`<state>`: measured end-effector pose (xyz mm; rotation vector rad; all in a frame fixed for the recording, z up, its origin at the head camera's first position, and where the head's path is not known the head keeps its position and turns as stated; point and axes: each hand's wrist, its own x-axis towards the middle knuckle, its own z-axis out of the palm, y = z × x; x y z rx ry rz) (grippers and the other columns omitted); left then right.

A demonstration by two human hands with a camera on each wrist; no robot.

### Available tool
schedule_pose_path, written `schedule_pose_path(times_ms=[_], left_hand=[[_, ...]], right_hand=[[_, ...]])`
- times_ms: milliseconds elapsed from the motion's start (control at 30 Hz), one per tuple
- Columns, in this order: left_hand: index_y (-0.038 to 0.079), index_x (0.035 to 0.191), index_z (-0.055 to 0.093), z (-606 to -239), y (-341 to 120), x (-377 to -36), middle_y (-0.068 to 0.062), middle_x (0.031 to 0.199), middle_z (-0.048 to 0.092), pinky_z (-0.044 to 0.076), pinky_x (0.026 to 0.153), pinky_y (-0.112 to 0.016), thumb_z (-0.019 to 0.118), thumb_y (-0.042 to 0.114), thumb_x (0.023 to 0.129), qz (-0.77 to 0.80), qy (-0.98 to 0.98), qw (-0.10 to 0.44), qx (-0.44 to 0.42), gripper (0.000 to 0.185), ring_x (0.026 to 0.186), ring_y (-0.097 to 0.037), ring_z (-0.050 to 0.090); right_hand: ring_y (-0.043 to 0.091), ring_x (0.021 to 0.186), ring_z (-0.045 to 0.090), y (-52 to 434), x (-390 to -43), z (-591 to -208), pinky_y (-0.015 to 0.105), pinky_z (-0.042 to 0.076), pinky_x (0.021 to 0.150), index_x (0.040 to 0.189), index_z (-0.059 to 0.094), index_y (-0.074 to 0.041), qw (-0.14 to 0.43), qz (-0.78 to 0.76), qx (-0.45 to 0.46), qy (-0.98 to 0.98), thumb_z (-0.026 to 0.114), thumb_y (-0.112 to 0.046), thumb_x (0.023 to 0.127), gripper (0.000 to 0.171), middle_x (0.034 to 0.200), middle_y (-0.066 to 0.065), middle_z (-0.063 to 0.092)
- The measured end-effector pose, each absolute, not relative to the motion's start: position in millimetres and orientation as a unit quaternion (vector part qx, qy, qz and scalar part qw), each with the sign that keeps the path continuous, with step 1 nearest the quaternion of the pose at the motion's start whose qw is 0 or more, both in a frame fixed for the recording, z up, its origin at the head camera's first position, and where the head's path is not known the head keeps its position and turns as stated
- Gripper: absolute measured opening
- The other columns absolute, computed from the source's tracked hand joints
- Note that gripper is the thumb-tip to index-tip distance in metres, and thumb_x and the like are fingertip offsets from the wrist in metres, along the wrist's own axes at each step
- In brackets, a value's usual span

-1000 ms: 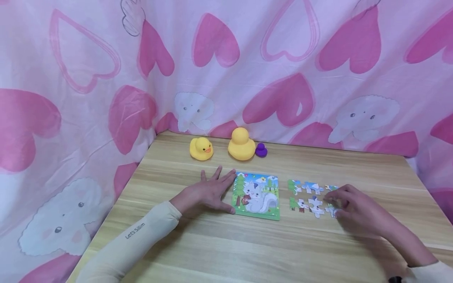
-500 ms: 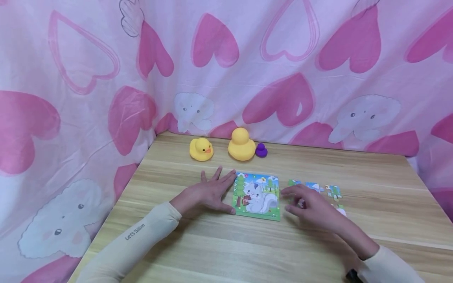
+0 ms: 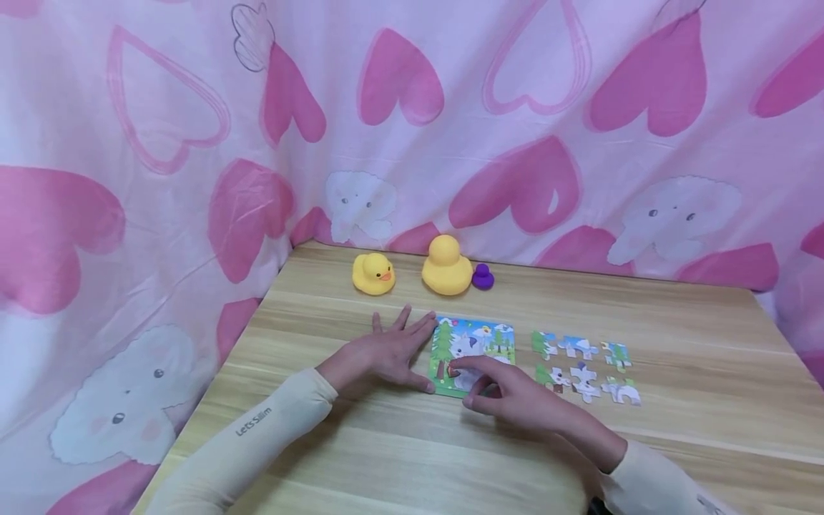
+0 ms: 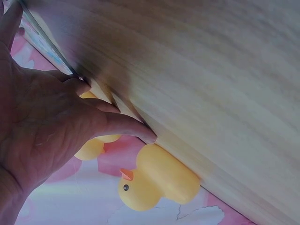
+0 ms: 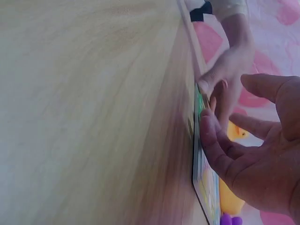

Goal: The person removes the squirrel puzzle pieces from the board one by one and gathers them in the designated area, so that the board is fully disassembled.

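Note:
A square picture board (image 3: pixel 498 336) with a squirrel scene lies flat on the table (image 3: pixel 386 458). Along its left edge my left hand (image 3: pixel 394 354) rests with fingers spread, the thumb and a fingertip at the board's side. Over the board's lower middle hovers my right hand (image 3: pixel 518 393), its index finger extended onto the picture near the acorn. In the right wrist view the right thumb stands apart from the fingers (image 5: pixel 215 150), and nothing is held between them. Right of the board lie several loose jigsaw pieces (image 3: pixel 584 385) in two rows.
Toward the back stand a yellow rubber duck (image 3: pixel 375 274), a larger yellow duck (image 3: pixel 447 268) facing away and a small purple duck (image 3: pixel 483 277). A pink heart-patterned curtain (image 3: pixel 412 164) hangs behind the table and along its left side.
My right hand has moved left from the far-right jigsaw pieces, past the nearer ones, onto the board, uncovering the pieces. My left hand has stayed at the board's edge.

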<state>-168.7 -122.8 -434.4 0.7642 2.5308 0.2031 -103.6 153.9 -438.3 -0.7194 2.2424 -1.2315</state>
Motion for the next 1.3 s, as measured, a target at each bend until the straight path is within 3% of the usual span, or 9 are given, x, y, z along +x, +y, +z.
schedule_pose_path(times_ms=[167, 367, 667, 1067, 1300], left_hand=[[0.026, 0.172, 0.000, -434.7, -120.8, -169.1, 0.008, 0.181, -0.006, -0.003, 0.117, -0.088, 0.067, 0.083, 0.082, 0.072, 0.926, 0.247, 0.275, 0.125, 0.166, -0.041, -0.011], [0.025, 0.172, 0.000, -434.6, -122.6, -169.1, 0.008, 0.180, -0.007, -0.004, 0.117, -0.088, 0.067, 0.082, 0.083, 0.072, 0.926, 0.247, 0.276, 0.126, 0.166, -0.040, -0.012], [0.026, 0.172, 0.000, -436.0, -122.6, -170.5, 0.008, 0.180, -0.008, -0.004, 0.116, -0.088, 0.066, 0.083, 0.083, 0.077, 0.923, 0.250, 0.282, 0.125, 0.165, -0.041, -0.014], [0.025, 0.172, -0.001, -434.8, -123.4, -172.3, 0.007, 0.181, -0.008, -0.003, 0.115, -0.089, 0.066, 0.082, 0.084, 0.070, 0.923, 0.249, 0.284, 0.124, 0.165, -0.041, -0.013], [0.025, 0.172, 0.001, -434.9, -123.7, -172.3, 0.007, 0.181, -0.006, -0.003, 0.115, -0.089, 0.066, 0.082, 0.084, 0.071, 0.924, 0.246, 0.284, 0.124, 0.166, -0.041, -0.012]], right_hand=[[0.012, 0.101, 0.067, 142.4, -106.1, -437.1, 0.024, 0.057, 0.085, 0.151, 0.056, -0.017, 0.231, -0.421, -0.258, 0.838, 0.071, -0.029, 0.103, 0.052, 0.140, 0.004, 0.067], [0.013, 0.094, 0.065, 126.8, -111.7, -437.6, 0.025, 0.057, 0.074, 0.141, 0.060, -0.013, 0.200, -0.401, -0.229, 0.864, 0.074, -0.017, 0.099, 0.044, 0.131, 0.005, 0.070], [0.012, 0.085, 0.057, 110.3, -117.4, -445.6, 0.024, 0.050, 0.069, 0.138, 0.063, -0.009, 0.153, -0.360, -0.175, 0.903, 0.088, -0.010, 0.084, 0.059, 0.112, 0.000, 0.065], [0.014, 0.086, 0.055, 106.1, -128.1, -448.6, 0.030, 0.047, 0.076, 0.123, 0.069, -0.014, 0.141, -0.344, -0.170, 0.913, 0.094, -0.015, 0.078, 0.052, 0.102, -0.002, 0.063], [0.015, 0.088, 0.057, 104.0, -134.5, -444.9, 0.032, 0.051, 0.080, 0.123, 0.067, -0.012, 0.175, -0.337, -0.161, 0.911, 0.095, -0.016, 0.077, 0.054, 0.103, -0.001, 0.065]])
